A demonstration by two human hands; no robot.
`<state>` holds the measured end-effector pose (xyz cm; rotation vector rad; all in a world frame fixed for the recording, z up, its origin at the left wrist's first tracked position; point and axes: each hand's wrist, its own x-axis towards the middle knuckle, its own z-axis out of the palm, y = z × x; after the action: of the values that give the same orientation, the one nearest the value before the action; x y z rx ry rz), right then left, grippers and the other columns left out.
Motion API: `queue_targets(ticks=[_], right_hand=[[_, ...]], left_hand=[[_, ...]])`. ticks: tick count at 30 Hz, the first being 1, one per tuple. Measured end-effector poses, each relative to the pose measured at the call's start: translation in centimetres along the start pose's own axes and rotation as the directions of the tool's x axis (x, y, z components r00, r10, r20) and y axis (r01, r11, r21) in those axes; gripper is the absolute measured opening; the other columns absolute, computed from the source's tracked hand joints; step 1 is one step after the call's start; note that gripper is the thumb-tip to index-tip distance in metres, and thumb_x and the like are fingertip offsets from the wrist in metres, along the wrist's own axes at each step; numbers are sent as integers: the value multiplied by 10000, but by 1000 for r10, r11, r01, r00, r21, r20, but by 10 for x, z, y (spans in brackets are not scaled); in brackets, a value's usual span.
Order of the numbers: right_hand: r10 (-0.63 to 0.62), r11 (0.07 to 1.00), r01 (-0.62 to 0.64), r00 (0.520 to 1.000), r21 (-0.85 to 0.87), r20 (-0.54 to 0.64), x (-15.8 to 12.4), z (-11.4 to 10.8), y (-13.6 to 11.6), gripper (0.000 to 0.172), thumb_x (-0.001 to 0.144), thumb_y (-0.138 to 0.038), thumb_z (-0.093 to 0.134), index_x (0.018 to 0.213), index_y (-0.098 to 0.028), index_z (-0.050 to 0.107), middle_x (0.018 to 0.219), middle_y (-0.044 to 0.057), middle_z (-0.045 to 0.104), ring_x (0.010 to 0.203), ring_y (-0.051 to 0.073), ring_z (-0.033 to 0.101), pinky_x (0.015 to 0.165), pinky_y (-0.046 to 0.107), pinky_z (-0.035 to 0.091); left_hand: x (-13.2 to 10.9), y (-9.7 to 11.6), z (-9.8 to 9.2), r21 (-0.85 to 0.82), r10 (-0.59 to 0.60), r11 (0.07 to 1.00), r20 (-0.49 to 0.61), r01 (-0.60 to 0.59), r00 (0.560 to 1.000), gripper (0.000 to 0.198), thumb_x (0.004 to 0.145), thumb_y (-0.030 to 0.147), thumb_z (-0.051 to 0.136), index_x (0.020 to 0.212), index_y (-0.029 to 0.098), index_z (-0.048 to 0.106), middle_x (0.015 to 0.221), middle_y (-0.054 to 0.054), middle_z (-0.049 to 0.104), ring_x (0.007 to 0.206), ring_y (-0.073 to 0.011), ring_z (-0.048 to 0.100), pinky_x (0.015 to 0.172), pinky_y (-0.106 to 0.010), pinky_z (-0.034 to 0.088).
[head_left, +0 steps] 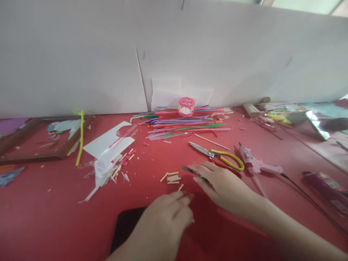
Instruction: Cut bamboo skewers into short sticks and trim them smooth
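My left hand (168,214) is low over the red table with its fingers bent together. A pale wooden stick end (181,187) shows at its fingertips, and another pale tip peeks out at its right edge; the rest is hidden. My right hand (217,181) is closed around a small tool with a dark tip (186,169) and a bit of teal at its handle; its kind is mostly covered. Just beyond my left hand lie several short cut wooden sticks (173,178). Yellow-handled scissors (212,154) lie open behind my right hand.
A pink glue gun (251,161) with a cord is at the right, near a purple device (326,186). Colourful pipe cleaners (185,125) bear a small pink wheel-topped piece (186,106). White paper (106,141) and scraps lie left; a dark flat object (125,224) is beneath my left arm.
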<state>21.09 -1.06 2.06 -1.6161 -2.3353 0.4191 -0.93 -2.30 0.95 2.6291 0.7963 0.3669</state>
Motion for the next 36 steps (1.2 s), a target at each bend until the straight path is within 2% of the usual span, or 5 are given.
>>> queue_targets(ticks=[8, 18, 24, 29, 36], right_hand=[[15, 999, -16, 1000, -49, -12, -22, 12, 16, 374, 992, -239, 370, 1338, -250, 512, 1175, 97, 639, 1023, 222, 651, 861, 383, 546], [-278, 887, 301, 953, -349, 117, -44, 21, 18, 285, 842, -47, 477, 1008, -172, 672, 1020, 108, 657, 911, 241, 614, 827, 406, 528], [-110, 912, 131, 991, -390, 77, -37, 26, -2, 356, 824, -40, 481, 1112, -167, 647, 921, 75, 679, 784, 204, 630, 650, 321, 521], [-295, 821, 317, 947, -475, 123, -60, 26, 6, 362, 667, -34, 496, 933, -144, 715, 1042, 165, 690, 933, 310, 631, 718, 423, 547], [-50, 924, 113, 983, -366, 178, -67, 24, 15, 649, 708, 28, 422, 1300, -210, 539, 965, 58, 716, 701, 163, 677, 603, 268, 549]], left_hand=[[2, -21, 13, -18, 52, 999, 114, -50, 992, 253, 870, 14, 432, 933, 136, 645, 1432, -152, 542, 1364, -315, 461, 1090, -511, 430], [16, -5, 8, 46, -383, 923, -19, 383, 924, 224, 942, 122, 445, 892, 155, 661, 873, -95, 658, 813, -268, 645, 751, -475, 562], [19, -1, 11, 63, -449, 891, -22, 449, 893, 169, 946, 172, 466, 847, 162, 603, 843, -78, 655, 774, -270, 637, 702, -466, 559], [9, -1, 13, 41, -416, 907, -65, 419, 907, 148, 922, 143, 471, 865, 177, 603, 839, -71, 650, 752, -271, 635, 675, -485, 563], [-7, -6, 17, 98, -183, 975, -144, 198, 972, 219, 888, 51, 469, 930, 161, 653, 801, -69, 657, 697, -255, 632, 608, -440, 583]])
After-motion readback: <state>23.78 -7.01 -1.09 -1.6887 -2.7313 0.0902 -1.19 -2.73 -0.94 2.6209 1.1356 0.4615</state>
